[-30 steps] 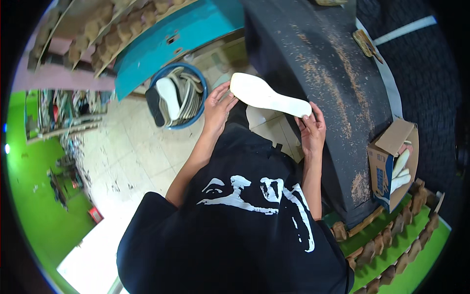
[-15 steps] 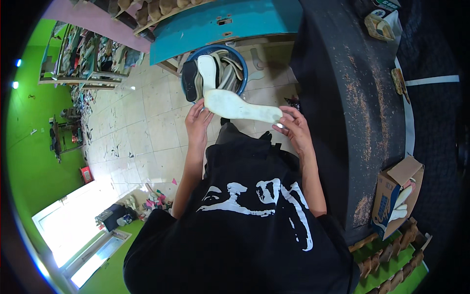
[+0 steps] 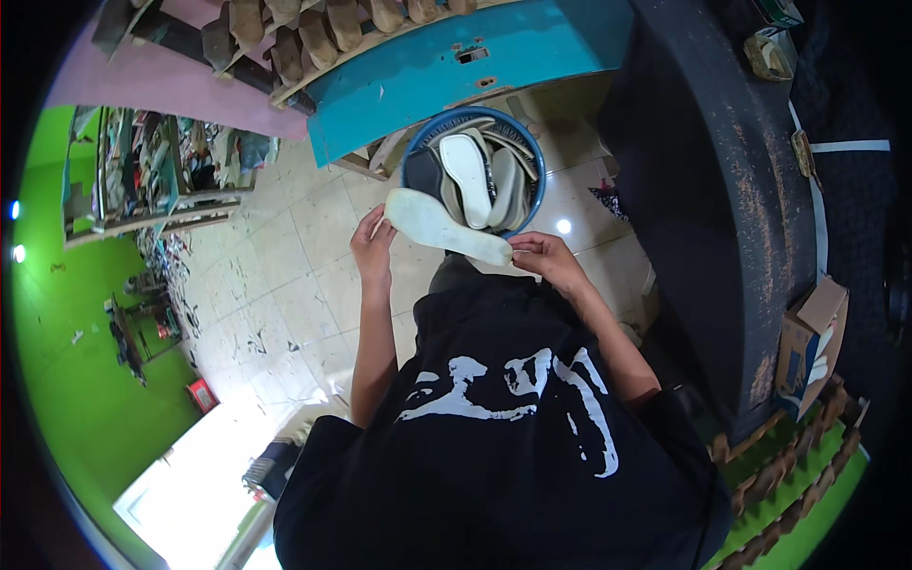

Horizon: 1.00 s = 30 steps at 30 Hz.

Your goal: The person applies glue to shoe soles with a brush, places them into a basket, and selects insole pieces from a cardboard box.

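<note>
A pale, off-white shoe sole (image 3: 442, 225) is stretched crosswise between my two hands. Its wide toe end is pinched by my left hand (image 3: 372, 239), fingers closed at the edge. The narrow heel end is gripped by my right hand (image 3: 549, 258), thumb and fingers together. Just beyond the held sole stands a round blue basin (image 3: 539, 190) full of more soles. On top in it lies a white sole (image 3: 465, 171), with a dark sole (image 3: 427, 173) at its left and several grey and beige ones at its right.
A teal panel (image 3: 408, 90) lies beyond the basin, below a rack of brown shoe lasts (image 3: 342, 27). To the right runs a dark, dust-speckled bench (image 3: 736, 190) with a cardboard box (image 3: 812, 342) at its near end. Scraps litter the tiled floor (image 3: 275, 256) on the left.
My view has turned, so the basin appears farther right. The held sole now slants down toward my right hand, and the white sole in the basin shows more fully. Both hands keep their grip.
</note>
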Each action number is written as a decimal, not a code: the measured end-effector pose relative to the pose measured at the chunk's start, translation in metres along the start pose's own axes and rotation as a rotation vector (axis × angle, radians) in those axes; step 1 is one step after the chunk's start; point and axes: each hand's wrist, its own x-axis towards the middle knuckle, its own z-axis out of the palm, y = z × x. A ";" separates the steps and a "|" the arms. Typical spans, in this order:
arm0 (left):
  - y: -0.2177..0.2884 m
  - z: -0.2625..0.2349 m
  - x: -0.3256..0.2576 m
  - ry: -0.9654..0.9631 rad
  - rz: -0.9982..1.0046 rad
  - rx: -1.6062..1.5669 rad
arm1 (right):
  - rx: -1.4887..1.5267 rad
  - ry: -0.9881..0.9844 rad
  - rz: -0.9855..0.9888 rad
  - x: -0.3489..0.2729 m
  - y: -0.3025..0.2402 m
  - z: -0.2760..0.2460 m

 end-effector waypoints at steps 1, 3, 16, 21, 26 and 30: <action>0.003 -0.006 0.021 -0.017 0.008 0.092 | 0.011 0.012 0.007 0.012 0.009 0.014; 0.000 -0.017 0.073 -0.075 0.053 0.230 | 0.088 0.097 0.075 0.038 0.028 0.045; -0.074 0.011 0.258 -0.553 0.025 0.699 | 0.057 0.773 0.052 0.138 0.096 0.169; -0.085 0.011 0.261 -0.634 -0.012 0.761 | 0.071 0.785 0.089 0.143 0.106 0.172; -0.089 -0.004 0.262 -0.704 -0.037 0.735 | 0.074 0.692 0.138 0.140 0.094 0.174; -0.071 0.021 0.242 -0.710 0.145 0.825 | -0.081 0.744 0.159 0.127 0.093 0.160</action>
